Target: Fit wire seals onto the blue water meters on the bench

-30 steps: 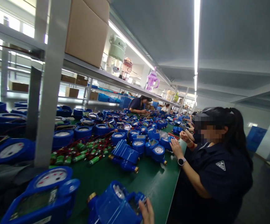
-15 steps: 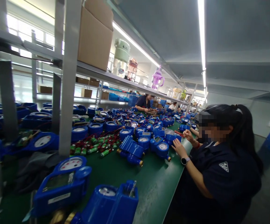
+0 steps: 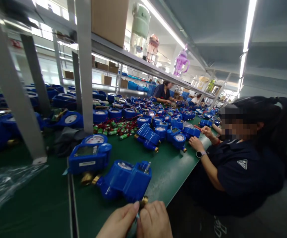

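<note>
A blue water meter with brass ends lies on the green bench right in front of me. My left hand and my right hand come in at the bottom edge, fingers pinched together just below the meter's brass end. What sits between the fingertips is too small to make out. A second blue meter with a dial and a small screen lies just behind to the left.
Many blue meters and several green batteries with red wires cover the bench further along. A person in a dark shirt works close on my right; others sit beyond. Grey shelf posts rise at left, clear plastic film lies lower left.
The view has tilted down and swung left. Both my hands have come into view at the bottom, pinched together at the near meter's brass end; half a second ago no hand showed.
</note>
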Demonstrator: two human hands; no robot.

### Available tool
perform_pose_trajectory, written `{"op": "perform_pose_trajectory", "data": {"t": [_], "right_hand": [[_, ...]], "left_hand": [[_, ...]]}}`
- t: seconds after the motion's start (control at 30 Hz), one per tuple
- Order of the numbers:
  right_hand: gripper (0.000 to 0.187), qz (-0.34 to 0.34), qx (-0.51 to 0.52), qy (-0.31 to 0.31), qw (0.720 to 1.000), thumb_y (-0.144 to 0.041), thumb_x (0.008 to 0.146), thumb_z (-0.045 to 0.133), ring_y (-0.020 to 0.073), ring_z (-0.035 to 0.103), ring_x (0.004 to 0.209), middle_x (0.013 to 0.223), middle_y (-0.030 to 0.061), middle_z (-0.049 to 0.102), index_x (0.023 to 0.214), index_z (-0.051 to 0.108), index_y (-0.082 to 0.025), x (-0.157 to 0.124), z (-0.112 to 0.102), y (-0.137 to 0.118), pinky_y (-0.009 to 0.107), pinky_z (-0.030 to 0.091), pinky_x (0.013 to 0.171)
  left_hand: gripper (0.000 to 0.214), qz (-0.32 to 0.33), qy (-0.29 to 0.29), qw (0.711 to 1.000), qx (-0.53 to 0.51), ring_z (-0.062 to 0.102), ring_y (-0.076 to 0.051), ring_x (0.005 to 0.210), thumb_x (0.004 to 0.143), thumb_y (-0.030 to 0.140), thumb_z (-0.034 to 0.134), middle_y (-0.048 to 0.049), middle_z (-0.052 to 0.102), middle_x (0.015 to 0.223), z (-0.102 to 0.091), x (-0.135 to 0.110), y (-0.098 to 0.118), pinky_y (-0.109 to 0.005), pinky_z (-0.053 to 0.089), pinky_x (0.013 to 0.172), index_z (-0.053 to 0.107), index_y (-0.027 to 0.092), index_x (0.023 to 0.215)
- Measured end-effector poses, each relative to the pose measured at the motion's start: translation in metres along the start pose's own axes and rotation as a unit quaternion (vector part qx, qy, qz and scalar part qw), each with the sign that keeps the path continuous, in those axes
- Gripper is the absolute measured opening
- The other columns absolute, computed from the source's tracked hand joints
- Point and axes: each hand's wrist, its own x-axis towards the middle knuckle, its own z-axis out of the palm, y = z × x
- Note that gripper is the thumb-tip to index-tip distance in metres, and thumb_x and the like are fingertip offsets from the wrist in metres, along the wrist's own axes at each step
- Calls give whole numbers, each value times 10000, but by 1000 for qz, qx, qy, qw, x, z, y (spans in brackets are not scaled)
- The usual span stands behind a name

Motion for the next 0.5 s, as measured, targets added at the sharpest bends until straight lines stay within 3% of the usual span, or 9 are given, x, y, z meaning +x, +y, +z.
{"op": "perform_pose_trajectory", "data": {"t": [0.07, 0.13, 0.17, 0.23, 0.27, 0.3, 0.33, 0.37, 0.5], "right_hand": [[216, 14, 68, -42, 997, -174, 871, 320, 217, 511, 681, 708, 71, 563, 801, 524, -163, 3, -8, -1, 387, 395, 690], [270, 138, 212, -122, 960, -223, 892, 305, 181, 499, 654, 671, 50, 539, 717, 502, -165, 5, -9, -4, 324, 390, 640], [303, 240, 301, -161, 909, -247, 900, 300, 153, 480, 611, 628, 31, 508, 664, 472, -168, 5, -8, -5, 285, 379, 595], [335, 421, 443, -204, 765, -277, 898, 317, 105, 418, 526, 557, -8, 433, 595, 415, -172, 6, -6, -9, 228, 333, 516], [335, 474, 480, -209, 708, -283, 891, 331, 92, 393, 501, 536, -20, 406, 585, 408, -172, 6, -6, -10, 216, 318, 498], [334, 499, 498, -214, 676, -283, 886, 336, 87, 380, 487, 525, -26, 395, 581, 411, -171, 6, -6, -10, 212, 309, 489], [336, 496, 495, -224, 677, -283, 886, 337, 88, 385, 488, 525, -24, 403, 581, 418, -169, 6, -8, -10, 215, 309, 493], [334, 469, 472, -237, 708, -283, 892, 335, 97, 411, 510, 546, -13, 433, 595, 434, -167, 5, -10, -10, 223, 322, 512], [199, 200, 198, -167, 945, -225, 901, 346, 201, 507, 757, 803, 65, 564, 872, 531, -161, 4, -17, -7, 349, 386, 716]], "left_hand": [[485, 1, 27, 999, 27, 565, -216, 910, 852, 554, 410, -62, 655, 889, 6, -4, 6, -283, 416, 878, 631, 122, 861], [479, 4, 48, 997, 57, 570, -209, 863, 859, 550, 380, -54, 642, 843, 10, -7, 7, -277, 429, 835, 609, 130, 822], [480, 5, 55, 996, 76, 570, -201, 819, 863, 551, 361, -48, 631, 804, 12, -8, 7, -270, 436, 794, 592, 137, 785], [476, 8, 60, 992, 113, 559, -181, 732, 873, 547, 330, -32, 603, 731, 13, -8, 2, -252, 432, 714, 550, 154, 718], [470, 11, 59, 990, 130, 551, -172, 705, 880, 539, 320, -24, 594, 715, 13, -7, 0, -245, 424, 690, 536, 161, 703], [464, 14, 56, 988, 144, 547, -166, 690, 886, 530, 314, -18, 589, 708, 12, -6, -2, -239, 418, 676, 530, 165, 698], [458, 15, 50, 987, 152, 549, -163, 693, 892, 522, 312, -15, 589, 712, 11, -6, -3, -235, 417, 677, 533, 167, 705], [449, 17, 42, 988, 151, 557, -166, 712, 894, 515, 318, -14, 594, 726, 10, -5, -3, -232, 420, 692, 543, 167, 720], [425, 13, 28, 995, 91, 573, -192, 855, 881, 503, 371, -28, 637, 853, 3, -5, 7, -238, 426, 820, 603, 153, 813]]}}
